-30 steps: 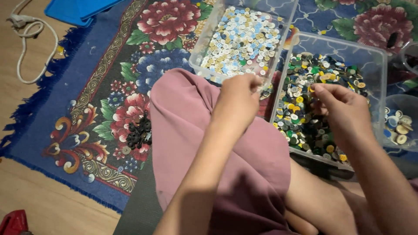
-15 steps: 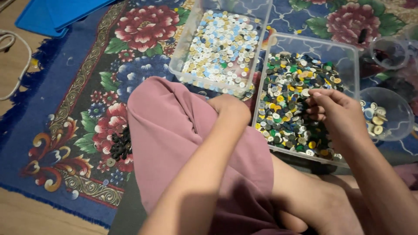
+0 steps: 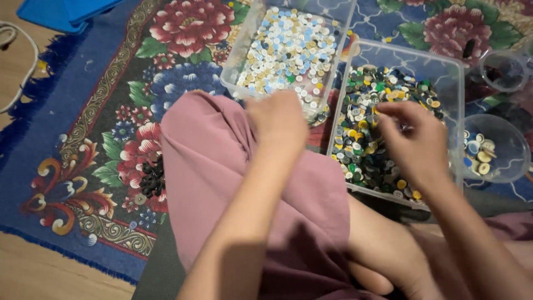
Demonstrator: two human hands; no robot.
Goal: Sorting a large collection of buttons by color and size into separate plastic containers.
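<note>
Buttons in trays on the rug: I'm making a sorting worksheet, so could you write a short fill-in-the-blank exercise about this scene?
1. The right hand reaches into the clear tray of mostly ____ buttons.
2. The left hand rests on a knee covered in ____ cloth.
3. The other tray holds mostly pale buttons, white and light ____.
4. Both trays sit on a ____ rug.

Missing words: dark; pink; blue; floral

The left hand (image 3: 280, 119) is smeared by motion, so whether its fingers pinch anything cannot be told. The right hand (image 3: 413, 141) covers part of the dark-button tray (image 3: 455, 83), fingertips blurred. The pale-button tray (image 3: 244, 50) runs off the top edge. The 2 clear cups, (image 3: 502, 69) and (image 3: 519, 147), are clipped at the right.
</note>
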